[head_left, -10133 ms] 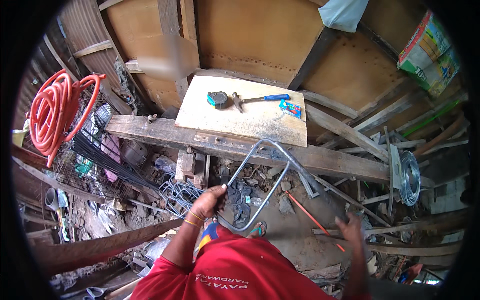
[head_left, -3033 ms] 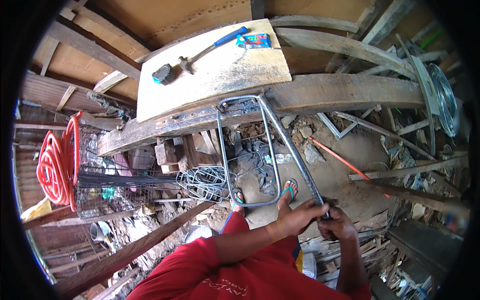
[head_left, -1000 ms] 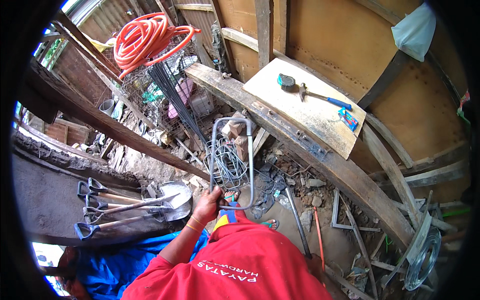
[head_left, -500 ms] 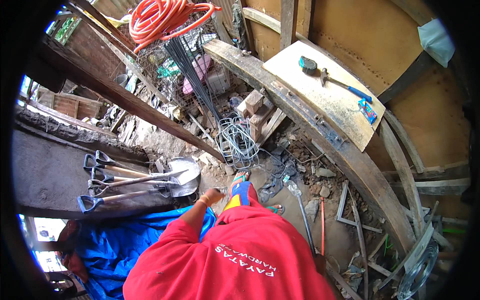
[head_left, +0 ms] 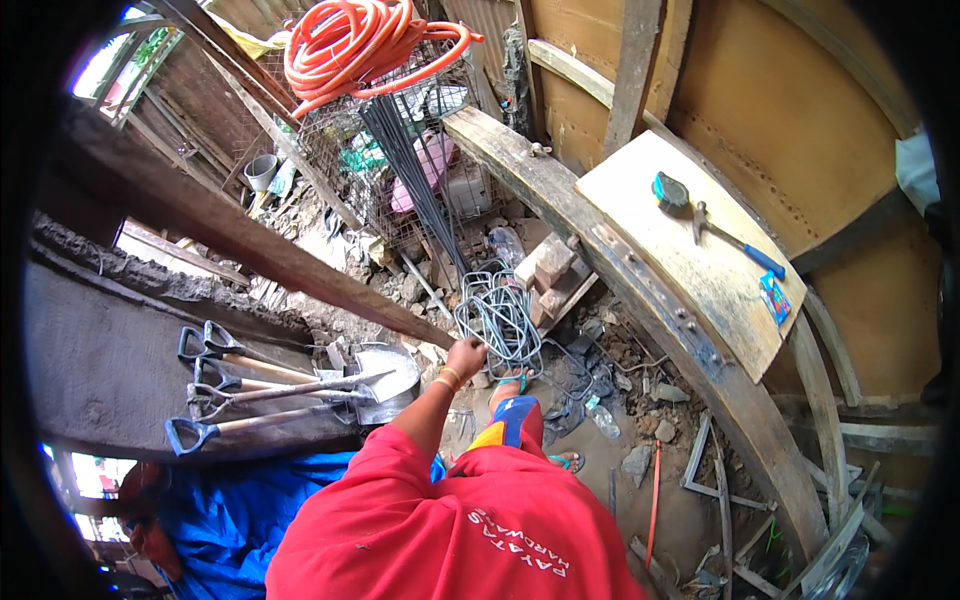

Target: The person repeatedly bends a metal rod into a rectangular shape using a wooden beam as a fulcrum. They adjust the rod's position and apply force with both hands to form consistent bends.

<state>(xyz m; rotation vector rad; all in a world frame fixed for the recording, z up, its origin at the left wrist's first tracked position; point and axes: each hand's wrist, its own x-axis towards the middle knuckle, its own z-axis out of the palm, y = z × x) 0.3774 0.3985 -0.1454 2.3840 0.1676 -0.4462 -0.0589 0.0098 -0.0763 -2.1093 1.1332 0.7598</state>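
My left hand (head_left: 467, 357) reaches forward to the near left edge of a tangled pile of bent steel rod rectangles (head_left: 500, 315). Its fingers are curled at the rods; whether they grip one is too small to make out. Beside the pile are stacked wood blocks (head_left: 550, 265) and, above it, a bundle of dark straight rods (head_left: 420, 190). My right hand is hidden behind my red shirt. A dark bar (head_left: 612, 488) shows just above the shirt, its lower part hidden.
A wooden beam (head_left: 720, 400) carries a board (head_left: 640, 165) with a tape measure (head_left: 671, 192), a hammer (head_left: 735, 243) and a small blue packet (head_left: 775, 298). An orange hose (head_left: 350, 50) tops wire mesh. Shovels (head_left: 280, 395) and a blue tarp (head_left: 230, 510) lie left, near a slanting plank (head_left: 280, 260).
My left hand has moved forward to the rod pile; the rectangle it held a second ago no longer shows apart from the pile. The long bar has dropped mostly out of sight. The view has shifted.
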